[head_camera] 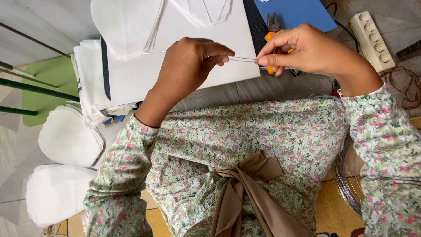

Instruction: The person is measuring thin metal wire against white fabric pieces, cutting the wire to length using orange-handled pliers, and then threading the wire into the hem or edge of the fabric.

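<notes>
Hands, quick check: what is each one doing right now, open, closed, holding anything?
Left hand: closed, pinching the thin wire.
Right hand: closed, fingertips pinching the same wire at its other end.

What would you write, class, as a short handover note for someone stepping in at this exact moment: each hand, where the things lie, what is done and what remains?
Left hand: closed on the thin silver metal wire, pinching it between thumb and fingers.
Right hand: pinching the same wire close beside the left; the short span between them is taut.
Nearby: orange-handled pliers lie behind the right hand on the blue sheet; cut white petal-shaped fabric pieces are stacked at left; a coil of grey wire lies by the right sleeve.
Done: petal pieces cut.
Left: the wire is not yet joined to any piece.
</notes>
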